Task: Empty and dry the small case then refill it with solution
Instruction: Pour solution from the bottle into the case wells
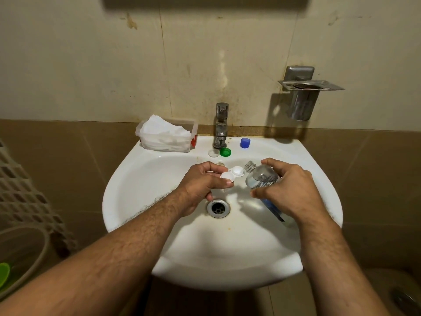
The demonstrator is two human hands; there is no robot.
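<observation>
Two bare forearms reach in from the near edge over a white sink (127,201), its drain (218,208) sitting just beyond the left wrist. The left hand (202,183) holds the small case (232,173) above the middle of the basin: its fingers (224,184) curl under the near well, thumb above, pinching that end, while the far well juts out past the fingertips, open and facing up. The right hand (289,190) wraps its fingers around a clear solution bottle (262,176), tilted so the uncapped threaded neck points at the case's far well, almost touching it. Farther back, on the sink's rear ledge, lie a white cap (213,153) and a green cap (225,152) beside the tap (221,126), a blue cap (245,142) to its right, and a clear tub of tissues (166,135) at the rear left corner.
</observation>
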